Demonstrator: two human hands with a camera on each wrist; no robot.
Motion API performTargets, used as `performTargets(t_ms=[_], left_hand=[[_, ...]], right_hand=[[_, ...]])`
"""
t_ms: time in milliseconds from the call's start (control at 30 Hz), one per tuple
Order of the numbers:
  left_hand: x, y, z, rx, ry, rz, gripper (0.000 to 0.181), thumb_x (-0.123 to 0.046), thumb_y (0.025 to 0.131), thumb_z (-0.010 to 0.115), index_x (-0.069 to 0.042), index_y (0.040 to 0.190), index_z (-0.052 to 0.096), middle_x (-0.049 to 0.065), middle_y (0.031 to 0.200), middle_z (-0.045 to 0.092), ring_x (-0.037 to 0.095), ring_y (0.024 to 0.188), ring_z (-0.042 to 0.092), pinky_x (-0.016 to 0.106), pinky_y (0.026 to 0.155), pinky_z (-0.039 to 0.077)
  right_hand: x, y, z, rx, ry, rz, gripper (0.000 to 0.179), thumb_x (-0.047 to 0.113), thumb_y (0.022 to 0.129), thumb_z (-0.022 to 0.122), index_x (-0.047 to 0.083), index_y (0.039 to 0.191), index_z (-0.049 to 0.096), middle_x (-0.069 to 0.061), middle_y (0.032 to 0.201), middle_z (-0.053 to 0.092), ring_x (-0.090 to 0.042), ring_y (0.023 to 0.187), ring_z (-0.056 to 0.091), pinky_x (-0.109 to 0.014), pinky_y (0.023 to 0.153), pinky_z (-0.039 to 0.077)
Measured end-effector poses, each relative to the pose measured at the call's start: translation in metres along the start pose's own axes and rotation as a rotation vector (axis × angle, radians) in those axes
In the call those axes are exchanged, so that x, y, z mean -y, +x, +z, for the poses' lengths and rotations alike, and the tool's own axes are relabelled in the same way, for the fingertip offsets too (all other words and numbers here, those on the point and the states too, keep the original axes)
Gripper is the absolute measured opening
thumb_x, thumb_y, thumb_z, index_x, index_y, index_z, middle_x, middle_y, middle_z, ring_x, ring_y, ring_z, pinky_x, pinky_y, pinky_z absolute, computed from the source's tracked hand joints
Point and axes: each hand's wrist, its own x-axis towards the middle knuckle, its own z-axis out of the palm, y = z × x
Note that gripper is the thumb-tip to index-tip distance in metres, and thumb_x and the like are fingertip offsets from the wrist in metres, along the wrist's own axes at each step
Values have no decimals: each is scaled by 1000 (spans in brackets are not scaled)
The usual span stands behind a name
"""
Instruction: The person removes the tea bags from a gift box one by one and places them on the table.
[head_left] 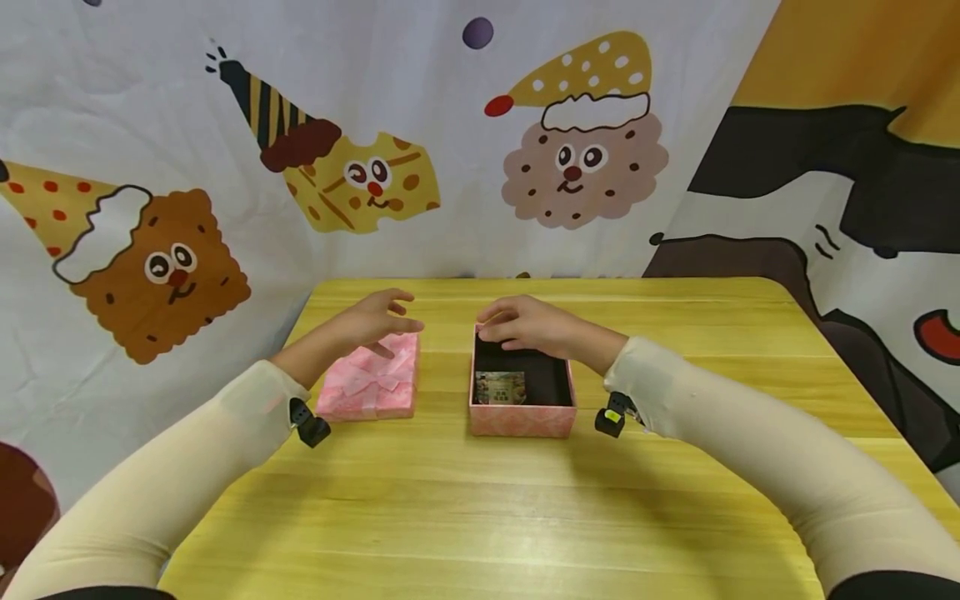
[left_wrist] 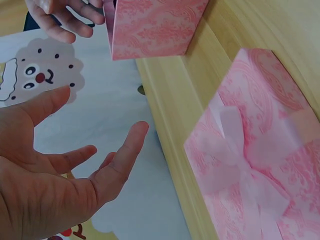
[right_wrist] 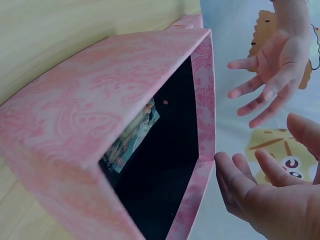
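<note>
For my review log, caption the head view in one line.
Left hand near a bow-topped pink lid; right hand by an open, black-lined pink gift box, a printed card lying inside.

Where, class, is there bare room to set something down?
The table in front of the lid and box; the narrow gap between them; the far right, beyond the right sleeve. Crowded: the lid under the left hand, the box's far edge by the right hand.

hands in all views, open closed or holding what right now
Left hand: open, holding nothing, near the pink lid.
Right hand: open, holding nothing, by the pink box.
</note>
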Motion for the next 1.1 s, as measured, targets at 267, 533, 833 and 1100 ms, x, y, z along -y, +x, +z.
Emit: performTargets(t_ms=[267,533,833,1100], left_hand=[[-10,7,9,3,-14,15,75,-24,101,69,-9,161,28,24,160,30,44,137,48,46,79,61],[-19,14,18,21,-19,54,73,-24,100,70,-9,160,30,23,159,33,45,136,48,46,80,61],[-29,23,34,47,-83,87,70,-21,100,70,-10,159,32,22,159,32,43,137,48,51,84,60],[-38,31,48,66,-102,102,69,-21,100,70,-12,158,34,20,158,33,42,136,49,52,85,59]], right_hand=[[-7,-5,-7,-17,15,6,51,14,104,63,-7,147,46,-25,150,47,-35,137,51,-54,114,39],[-12,-15,-14,-44,29,19,50,13,104,62,-6,147,45,-27,151,44,-38,139,48,-56,115,36],[-21,-24,-25,-89,45,31,50,13,103,63,-7,146,45,-27,151,44,-39,139,47,-54,115,38],[-33,-28,-32,-92,55,35,54,14,104,62,-10,148,42,-30,152,42,-42,141,44,-57,116,35]])
